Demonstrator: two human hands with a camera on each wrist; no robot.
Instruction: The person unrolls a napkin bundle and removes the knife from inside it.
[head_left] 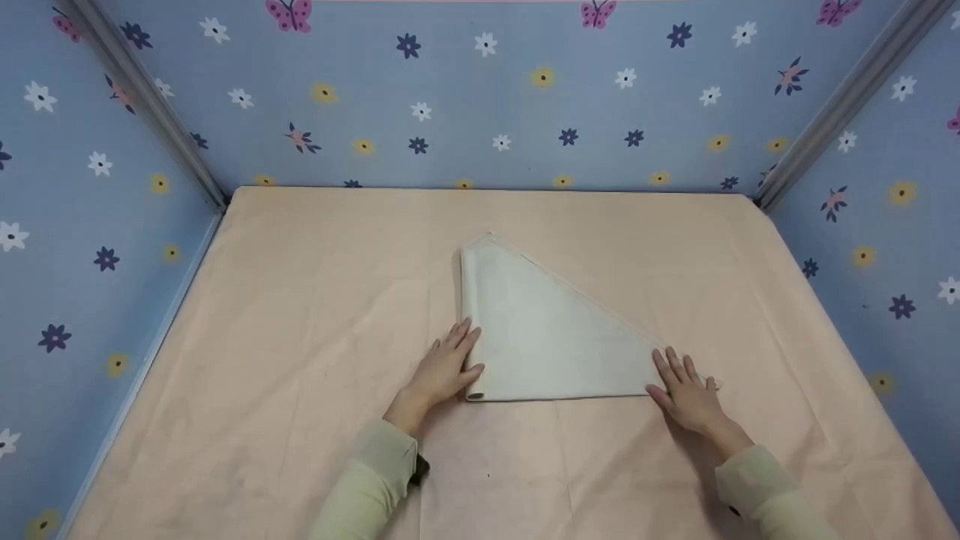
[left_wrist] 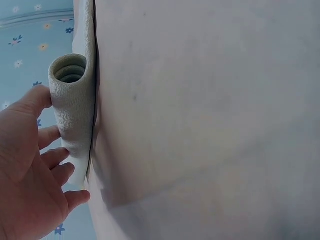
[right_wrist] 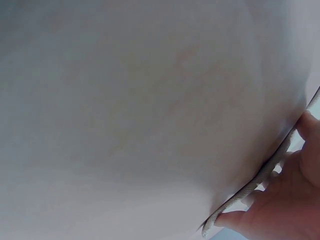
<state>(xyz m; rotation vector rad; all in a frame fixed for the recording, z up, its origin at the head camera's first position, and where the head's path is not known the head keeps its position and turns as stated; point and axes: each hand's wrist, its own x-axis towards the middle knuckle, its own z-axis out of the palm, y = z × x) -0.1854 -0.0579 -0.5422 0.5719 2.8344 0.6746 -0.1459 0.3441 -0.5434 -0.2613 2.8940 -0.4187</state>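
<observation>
A white cloth [head_left: 555, 330], folded into a triangle-like shape with a slanting right side, lies on the covered table. Its left edge is wound into a narrow roll [left_wrist: 72, 112], whose spiral end faces the camera in the left wrist view. Along the lower part of that roll rests my left hand [head_left: 442, 366], fingers extended and touching it from the left, with the thumb near the roll's end. My right hand [head_left: 690, 397] lies with spread fingers on the cloth's right corner. In the right wrist view, the right hand [right_wrist: 287, 200] is at the cloth's thin edge [right_wrist: 255, 182].
A peach tablecloth [head_left: 315, 315] with faint creases covers the table. Blue flowered panels [head_left: 480, 97] stand behind it and along both sides, with grey posts [head_left: 150, 97] at the back corners.
</observation>
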